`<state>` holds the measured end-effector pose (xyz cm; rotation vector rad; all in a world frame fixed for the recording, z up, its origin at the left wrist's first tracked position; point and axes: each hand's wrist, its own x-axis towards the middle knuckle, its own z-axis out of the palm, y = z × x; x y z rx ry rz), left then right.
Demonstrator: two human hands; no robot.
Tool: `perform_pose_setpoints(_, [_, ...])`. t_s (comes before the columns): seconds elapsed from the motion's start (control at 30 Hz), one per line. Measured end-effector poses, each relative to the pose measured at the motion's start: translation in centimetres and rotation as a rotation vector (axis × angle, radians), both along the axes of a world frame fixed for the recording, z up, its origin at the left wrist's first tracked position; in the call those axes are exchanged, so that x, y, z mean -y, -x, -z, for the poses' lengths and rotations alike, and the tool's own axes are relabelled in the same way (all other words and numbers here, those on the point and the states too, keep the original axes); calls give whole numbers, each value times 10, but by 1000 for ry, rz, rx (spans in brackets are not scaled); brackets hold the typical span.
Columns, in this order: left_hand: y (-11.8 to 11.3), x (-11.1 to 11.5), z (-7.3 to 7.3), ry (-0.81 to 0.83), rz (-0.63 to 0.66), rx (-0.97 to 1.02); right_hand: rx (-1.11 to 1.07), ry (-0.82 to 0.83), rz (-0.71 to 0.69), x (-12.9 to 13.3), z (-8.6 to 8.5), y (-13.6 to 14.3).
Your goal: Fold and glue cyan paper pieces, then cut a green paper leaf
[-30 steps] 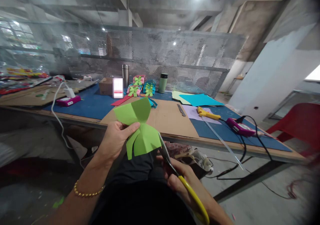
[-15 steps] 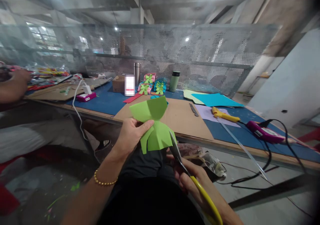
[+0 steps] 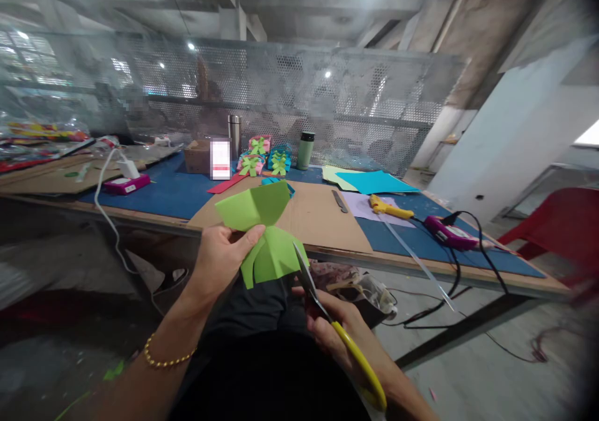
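Observation:
My left hand (image 3: 222,256) pinches a light green sheet of paper (image 3: 276,256) at its narrow middle, thumb on top. The paper is cut to a bow-like outline, with a slit setting off a strip at its lower left. In my right hand (image 3: 339,324) is a pair of scissors (image 3: 358,358) with yellow handles. Their blades lie at the paper's lower right edge, one of them over its face. Part of my right fingers is hidden behind the scissors. Both hands are above my lap, in front of the table edge.
On the blue-topped table lie a cardboard sheet (image 3: 327,224), a dark knife (image 3: 339,201), a yellow glue gun (image 3: 390,208) and blue paper (image 3: 374,181). Small baskets with green bows (image 3: 279,160) stand near a green bottle (image 3: 306,151). A purple power strip (image 3: 449,232) sits right, cables trailing down.
My view has swung to the right, so the table and things shift left. The co-worker's arm at the far left has left the view. My hands keep the same hold on paper and scissors.

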<state>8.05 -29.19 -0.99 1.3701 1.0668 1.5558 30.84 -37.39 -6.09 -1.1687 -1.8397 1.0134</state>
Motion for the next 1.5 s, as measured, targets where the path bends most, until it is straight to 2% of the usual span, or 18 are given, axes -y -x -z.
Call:
perform_pose_setpoints(0.2, [0,2,0,-8,-38,-16,45,-38,34,1,-5,1])
perform_pose_setpoints(0.6, [1,5,-3,15,-1,-27,39,-19,58,2,-7,2])
perform_pose_setpoints(0.9, [1,0,3,-10,-52,-85,15,0,82,1,-7,3])
perform_pose_setpoints(1.17, [0,3,-1,-28,-65,-102,-18,25,90,3,-4,3])
perform_pose_setpoints(1.4, [1,4,-4,26,-29,-104,11,-5,100,3,-9,2])
perform_pose_setpoints(1.5, [2,3,-3,18,-53,-107,31,-31,79,1,-10,-1])
